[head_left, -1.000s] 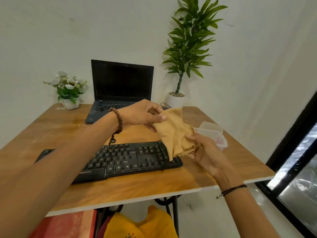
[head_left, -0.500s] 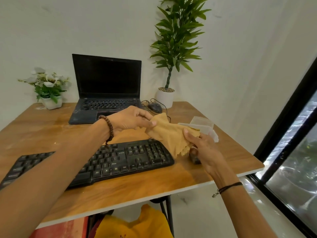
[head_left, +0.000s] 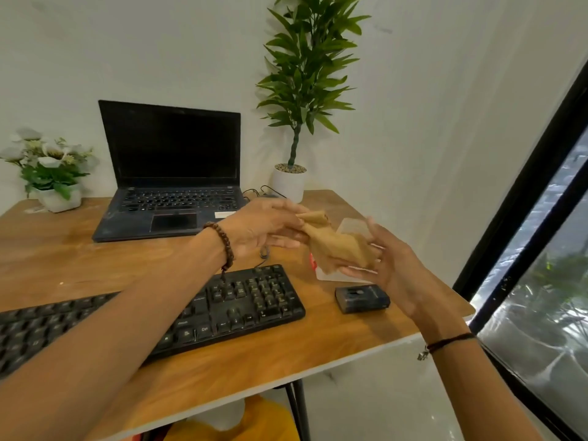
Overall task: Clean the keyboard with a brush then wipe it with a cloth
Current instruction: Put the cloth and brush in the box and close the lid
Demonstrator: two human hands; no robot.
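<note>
A tan cloth (head_left: pixel 337 246) hangs bunched in the air between both hands, above the table's right side. My left hand (head_left: pixel 264 226) pinches its upper end. My right hand (head_left: pixel 385 268) holds its lower end against the palm with the fingers spread. The black keyboard (head_left: pixel 241 303) lies flat on the wooden table (head_left: pixel 95 265), below and left of the cloth; my left forearm hides its middle. No brush is in view.
A small dark box (head_left: pixel 361 299) lies right of the keyboard. A clear plastic container (head_left: pixel 351 229) sits behind the cloth. At the back stand an open laptop (head_left: pixel 171 173), a potted plant (head_left: pixel 299 90) and a flower pot (head_left: pixel 51 173). The table's right edge is near a window frame (head_left: pixel 521 192).
The cloth has been gathered from a spread sheet into a narrow bunch. Both hands have shifted right of the keyboard, uncovering the dark box. The camera view turned left.
</note>
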